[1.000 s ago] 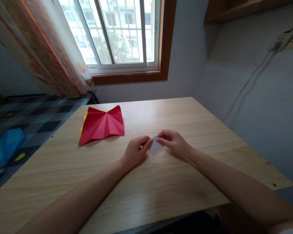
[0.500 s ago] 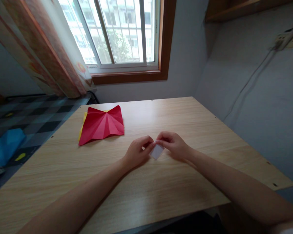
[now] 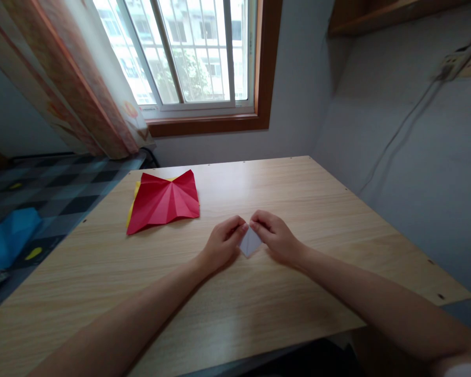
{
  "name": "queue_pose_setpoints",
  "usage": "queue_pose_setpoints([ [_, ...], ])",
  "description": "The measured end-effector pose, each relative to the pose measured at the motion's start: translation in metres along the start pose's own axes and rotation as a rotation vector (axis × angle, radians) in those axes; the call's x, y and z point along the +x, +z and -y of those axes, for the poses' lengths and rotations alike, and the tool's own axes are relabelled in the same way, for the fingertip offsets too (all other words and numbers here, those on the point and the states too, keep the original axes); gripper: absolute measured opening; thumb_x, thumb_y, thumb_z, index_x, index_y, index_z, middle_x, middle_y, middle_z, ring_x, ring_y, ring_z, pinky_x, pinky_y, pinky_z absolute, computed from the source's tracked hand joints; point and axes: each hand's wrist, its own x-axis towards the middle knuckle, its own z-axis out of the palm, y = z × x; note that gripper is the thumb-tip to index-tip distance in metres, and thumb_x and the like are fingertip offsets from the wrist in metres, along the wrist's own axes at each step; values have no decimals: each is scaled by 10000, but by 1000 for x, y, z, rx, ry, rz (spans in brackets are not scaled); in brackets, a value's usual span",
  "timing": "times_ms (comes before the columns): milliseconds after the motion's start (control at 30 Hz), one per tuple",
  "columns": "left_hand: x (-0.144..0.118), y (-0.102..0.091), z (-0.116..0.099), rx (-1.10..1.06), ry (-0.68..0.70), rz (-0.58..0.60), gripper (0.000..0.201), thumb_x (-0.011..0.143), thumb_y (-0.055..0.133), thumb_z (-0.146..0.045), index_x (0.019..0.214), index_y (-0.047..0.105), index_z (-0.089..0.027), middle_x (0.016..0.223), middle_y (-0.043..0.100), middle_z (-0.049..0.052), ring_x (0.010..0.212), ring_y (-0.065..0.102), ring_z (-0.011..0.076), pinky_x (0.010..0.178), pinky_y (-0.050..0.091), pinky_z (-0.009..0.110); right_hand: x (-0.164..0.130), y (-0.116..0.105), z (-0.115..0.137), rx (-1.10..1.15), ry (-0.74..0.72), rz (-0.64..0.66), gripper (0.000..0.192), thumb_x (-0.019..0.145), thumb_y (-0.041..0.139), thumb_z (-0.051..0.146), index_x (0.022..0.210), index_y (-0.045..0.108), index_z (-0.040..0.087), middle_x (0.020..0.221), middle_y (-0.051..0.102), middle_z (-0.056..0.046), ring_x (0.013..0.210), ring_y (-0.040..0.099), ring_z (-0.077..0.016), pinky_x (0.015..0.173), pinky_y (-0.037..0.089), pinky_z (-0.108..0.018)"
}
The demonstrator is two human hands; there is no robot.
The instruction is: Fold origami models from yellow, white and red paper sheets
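A small folded piece of pale paper [image 3: 250,244] lies between my two hands near the middle of the wooden table [image 3: 259,309]. My left hand [image 3: 221,244] pinches its left side with thumb and fingers. My right hand [image 3: 277,236] pinches its upper right edge. The fingertips of both hands almost meet above the paper, which rests low against the tabletop. Most of the paper is hidden by my fingers.
A creased red paper sheet [image 3: 164,201] with a yellow sheet [image 3: 134,196] under it lies at the table's far left. A window [image 3: 188,52] and curtain [image 3: 63,73] stand behind. A checked cloth [image 3: 43,193] with a blue object [image 3: 8,235] lies left of the table.
My hands have drawn closer together and lowered the pale paper toward the tabletop. The paper now shows a narrower, pointed shape. The red sheet has not moved.
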Motion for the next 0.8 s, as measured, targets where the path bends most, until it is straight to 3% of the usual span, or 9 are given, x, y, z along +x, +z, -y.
queue_pose_setpoints([
  [667,1,1,-3,-26,-12,8,306,877,531,-387,667,539,-163,610,465,-33,596,423,111,542,344,222,-5,7,2,-107,-69,-127,187,911,486,245,727,489,211,728,508,1,714,485,-159,664,382,-284],
  [800,2,-3,-3,79,47,20,308,892,525,-352,652,550,-162,601,475,-30,590,425,111,547,335,226,-5,7,-2,-126,-79,-127,183,915,479,233,734,487,208,738,510,-2,726,492,-159,672,385,-284],
])
